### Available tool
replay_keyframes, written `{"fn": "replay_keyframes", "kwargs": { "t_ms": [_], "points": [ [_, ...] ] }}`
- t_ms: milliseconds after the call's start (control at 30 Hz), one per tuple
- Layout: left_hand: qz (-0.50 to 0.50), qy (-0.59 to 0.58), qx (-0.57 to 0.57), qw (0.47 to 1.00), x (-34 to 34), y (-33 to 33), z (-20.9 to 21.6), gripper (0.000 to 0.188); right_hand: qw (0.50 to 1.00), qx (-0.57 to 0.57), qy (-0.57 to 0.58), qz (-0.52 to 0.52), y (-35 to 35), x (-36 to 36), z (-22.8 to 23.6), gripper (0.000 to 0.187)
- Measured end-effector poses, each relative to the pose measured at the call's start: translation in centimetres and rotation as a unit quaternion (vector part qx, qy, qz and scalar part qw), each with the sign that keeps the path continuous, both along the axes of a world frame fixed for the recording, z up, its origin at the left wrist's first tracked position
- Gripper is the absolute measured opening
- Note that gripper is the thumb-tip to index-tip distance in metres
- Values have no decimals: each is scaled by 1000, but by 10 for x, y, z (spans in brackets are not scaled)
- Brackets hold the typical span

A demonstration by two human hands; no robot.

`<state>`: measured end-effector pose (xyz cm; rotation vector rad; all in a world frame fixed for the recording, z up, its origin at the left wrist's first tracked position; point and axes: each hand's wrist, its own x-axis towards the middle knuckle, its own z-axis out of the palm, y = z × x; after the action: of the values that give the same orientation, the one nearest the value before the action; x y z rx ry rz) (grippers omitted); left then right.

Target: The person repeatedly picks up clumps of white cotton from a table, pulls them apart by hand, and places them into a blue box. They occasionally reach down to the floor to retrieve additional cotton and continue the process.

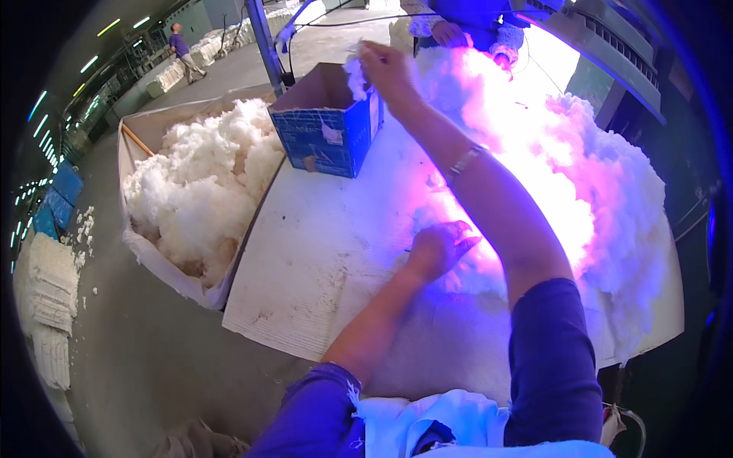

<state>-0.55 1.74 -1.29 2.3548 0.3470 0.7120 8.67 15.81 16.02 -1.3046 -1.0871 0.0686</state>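
Our right hand pinches a white fibre tuft at the blue cardboard box; our left hand, grip unclear, is at the fibre heap, right. Far behind the box, a post rises; left, a bin of fluff.

White fibre tuft: small, loose, ragged, pinched in the right hand, hanging at the blue carton's right rim. Carton: upright, open-topped, torn patches on front, at the table's far-left edge. Fluffy fibre pile: loose, heaped, glaring pink-violet, across the table's right side; left hand at its near-left edge.
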Motion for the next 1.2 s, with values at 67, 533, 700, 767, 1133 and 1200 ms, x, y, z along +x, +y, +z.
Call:
{"fn": "replay_keyframes", "kwargs": {
  "t_ms": [67, 533, 700, 767, 1133, 1200],
  "points": [
    [9, -21, 23, 999, -3, 2, -3, 37, 993, -96, -37, 55, 33, -3, -1, 46],
    [9, 96, 44, 994, -4, 37, -21, 35, 919, -297, -253, -66, -234, 51, -136, 40],
    [42, 53, -126, 990, -19, 56, -13, 39, 881, -339, -305, -125, -295, 140, -212, 47],
    [38, 5, -242, 970, -18, 59, -17, 40, 908, -287, -269, -141, -308, 165, -221, 45],
    [-39, -156, -546, 822, -4, 50, -22, 42, 991, -127, -23, 27, -241, 48, -142, 51],
    [-96, -169, -600, 776, -4, 48, -22, 37, 981, -180, 72, 9, -223, 30, -153, 59]
  ]
}}
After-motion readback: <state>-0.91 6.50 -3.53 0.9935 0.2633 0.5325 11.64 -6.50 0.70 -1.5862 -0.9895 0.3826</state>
